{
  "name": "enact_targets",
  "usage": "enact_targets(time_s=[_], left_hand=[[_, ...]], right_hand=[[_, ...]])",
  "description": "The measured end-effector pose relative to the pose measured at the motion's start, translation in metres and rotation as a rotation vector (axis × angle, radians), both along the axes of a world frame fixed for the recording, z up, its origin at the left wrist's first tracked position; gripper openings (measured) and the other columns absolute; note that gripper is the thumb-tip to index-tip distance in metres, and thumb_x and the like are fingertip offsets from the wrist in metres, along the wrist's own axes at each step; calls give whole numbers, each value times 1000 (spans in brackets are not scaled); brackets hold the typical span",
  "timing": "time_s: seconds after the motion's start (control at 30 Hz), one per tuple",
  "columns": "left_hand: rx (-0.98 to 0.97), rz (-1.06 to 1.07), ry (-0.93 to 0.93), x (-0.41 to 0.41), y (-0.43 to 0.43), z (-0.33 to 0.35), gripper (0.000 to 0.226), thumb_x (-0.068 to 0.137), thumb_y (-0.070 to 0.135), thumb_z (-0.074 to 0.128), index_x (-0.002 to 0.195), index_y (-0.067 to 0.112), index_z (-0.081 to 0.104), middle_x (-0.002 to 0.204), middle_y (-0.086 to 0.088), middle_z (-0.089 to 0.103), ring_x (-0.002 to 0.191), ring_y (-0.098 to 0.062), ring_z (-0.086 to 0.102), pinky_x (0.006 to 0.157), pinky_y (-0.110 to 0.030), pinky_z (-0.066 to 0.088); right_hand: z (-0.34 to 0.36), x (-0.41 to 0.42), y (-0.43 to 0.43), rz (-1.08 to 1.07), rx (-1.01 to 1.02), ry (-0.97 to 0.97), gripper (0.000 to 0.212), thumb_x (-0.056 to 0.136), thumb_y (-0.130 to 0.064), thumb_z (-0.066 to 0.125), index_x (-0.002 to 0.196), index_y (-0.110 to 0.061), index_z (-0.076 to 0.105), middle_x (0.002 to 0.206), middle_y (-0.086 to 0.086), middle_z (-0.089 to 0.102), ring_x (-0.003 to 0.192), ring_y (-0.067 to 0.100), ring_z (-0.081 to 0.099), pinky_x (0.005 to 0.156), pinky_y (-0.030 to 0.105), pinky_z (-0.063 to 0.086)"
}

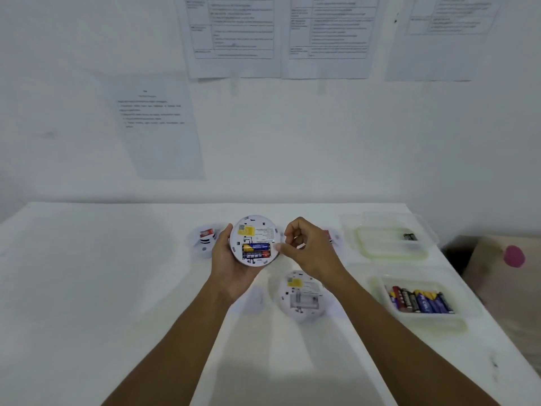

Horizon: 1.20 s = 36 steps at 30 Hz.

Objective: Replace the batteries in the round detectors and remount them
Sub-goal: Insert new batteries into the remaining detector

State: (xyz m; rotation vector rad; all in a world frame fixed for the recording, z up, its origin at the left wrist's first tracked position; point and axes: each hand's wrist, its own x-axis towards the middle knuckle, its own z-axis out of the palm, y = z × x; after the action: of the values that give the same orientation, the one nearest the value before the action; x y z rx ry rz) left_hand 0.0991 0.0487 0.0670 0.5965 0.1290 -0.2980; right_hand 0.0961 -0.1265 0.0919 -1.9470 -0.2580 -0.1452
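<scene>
Over the white table [117, 273] my left hand [231, 268] cups the round white plastic detector [254, 230], its battery bay filled and facing me, while my right hand [307, 247], fingers curled, thumbs its rim; I cannot tell if it pinches anything.

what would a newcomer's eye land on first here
The round detector, held back-up in the left hand over the table, shows two batteries in its open bay, with the right hand and its curled fingers at its right edge. Next come the clear tub of loose batteries at the right, and a second detector lying below the hands, its bay empty.
</scene>
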Motion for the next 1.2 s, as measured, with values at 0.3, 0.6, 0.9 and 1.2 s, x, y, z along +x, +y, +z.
enact_targets(time_s=[0.3, 0.6, 0.9, 1.2], left_hand=[[-25, 15, 5, -24, 127, -34, 57, 94, 47, 43, 138, 13, 56, 144, -18, 52, 138, -38, 42, 103, -54, 44], [-30, -6, 71, -37, 156, -42, 51, 97, 47, 42, 119, 12, 71, 136, -20, 58, 134, -40, 46, 108, -55, 39], [-67, -25, 93, -37, 153, -39, 52, 98, 46, 42, 135, 12, 57, 137, -20, 58, 134, -38, 46, 111, -54, 36], [-51, -64, 39, -47, 122, -28, 47, 100, 42, 39, 131, 14, 61, 129, -16, 64, 119, -34, 58, 105, -50, 42]], right_hand=[[-30, -24, 86, 206, -581, 17, 28, 79, -22, 77, 100, -16, 61, 100, 1, 67, 88, 15, 62, 79, 31, 54], [-44, -36, 110, 183, -1012, 11, 45, 81, -36, 69, 119, -17, 55, 105, 7, 65, 91, 25, 60, 72, 30, 43], [-37, -36, 115, -189, -695, -162, 27, 93, -14, 48, 118, -15, 59, 83, 8, 73, 71, 23, 67, 68, 32, 51], [-5, -58, 156, -196, 157, -45, 14, 86, -5, 65, 95, -15, 63, 73, -4, 73, 64, 0, 62, 59, 9, 43]])
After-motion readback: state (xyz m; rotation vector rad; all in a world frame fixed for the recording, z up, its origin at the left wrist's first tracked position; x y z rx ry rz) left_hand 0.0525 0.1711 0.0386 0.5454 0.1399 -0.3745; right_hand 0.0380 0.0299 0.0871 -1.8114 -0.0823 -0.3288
